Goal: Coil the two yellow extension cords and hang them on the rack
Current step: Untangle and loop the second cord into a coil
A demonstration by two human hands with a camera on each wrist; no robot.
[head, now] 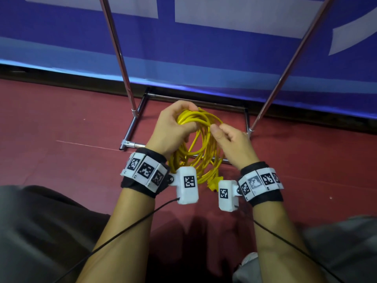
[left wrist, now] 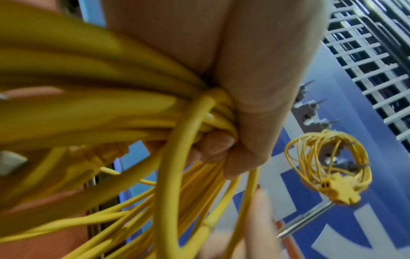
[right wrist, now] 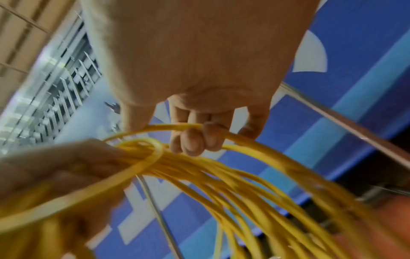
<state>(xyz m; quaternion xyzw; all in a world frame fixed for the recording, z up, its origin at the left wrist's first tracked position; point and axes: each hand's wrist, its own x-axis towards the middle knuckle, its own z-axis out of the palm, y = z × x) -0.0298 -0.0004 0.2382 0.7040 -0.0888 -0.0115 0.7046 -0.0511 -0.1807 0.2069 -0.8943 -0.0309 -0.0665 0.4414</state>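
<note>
Underfoot, a dull red floor (head: pixel 61 123), scuffed, running to a dark skirting below a blue banner with white shapes (head: pixel 204 48). Standing on the floor before the banner, a chrome rack (head: pixel 130 127): rectangular base rails and two slanted uprights rising out of the head view. Held above that base, a coiled yellow extension cord (head: pixel 202 144), many loops hanging down between the forearms, its plug low near the right wrist camera. Left hand (head: pixel 173 127) with the grip wrapped tight round the gathered top of the coil; right hand (head: pixel 232 144) with a narrow grip, pinching one strand just beside the left thumb. Black wristbands with white marker tiles on both wrists; grey trousers at the lower corners. From the left wrist view only: a second yellow cord coil (left wrist: pixel 328 163), smaller in frame, hanging up on the rack with its plug end dangling at the bottom, against the banner and a white slatted ceiling grid (left wrist: pixel 366 61). From the right wrist view only: curled fingers (right wrist: pixel 195 140) hooked over a single strand, blurred loops fanning below.
</note>
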